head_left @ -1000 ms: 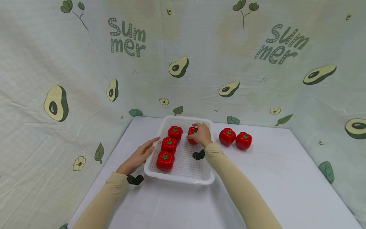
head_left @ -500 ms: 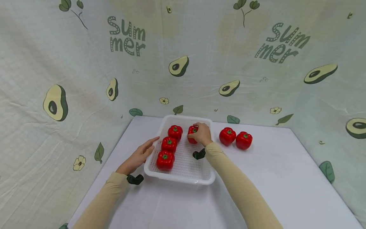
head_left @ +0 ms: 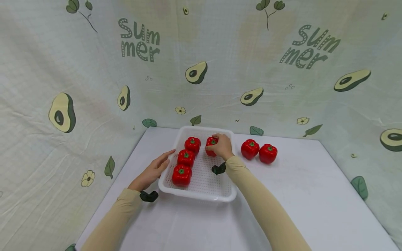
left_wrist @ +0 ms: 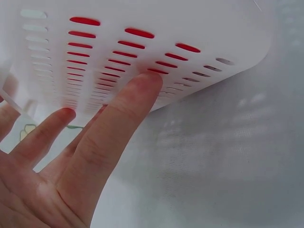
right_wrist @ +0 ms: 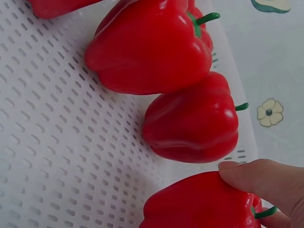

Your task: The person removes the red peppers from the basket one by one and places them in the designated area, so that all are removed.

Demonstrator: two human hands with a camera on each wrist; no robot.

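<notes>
Inside the white perforated basket (head_left: 197, 196), far right, the right hand (head_left: 224, 147) pinches a red bell pepper (head_left: 211, 142) that could roll if released tilted, while the left hand (head_left: 152, 170), fingers spread, touches the basket's left side.

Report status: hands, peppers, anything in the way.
Right hand grips red pepper inside white basket. Left hand touches its side. Two peppers outside, rightward. No obstruction visible.
</notes>
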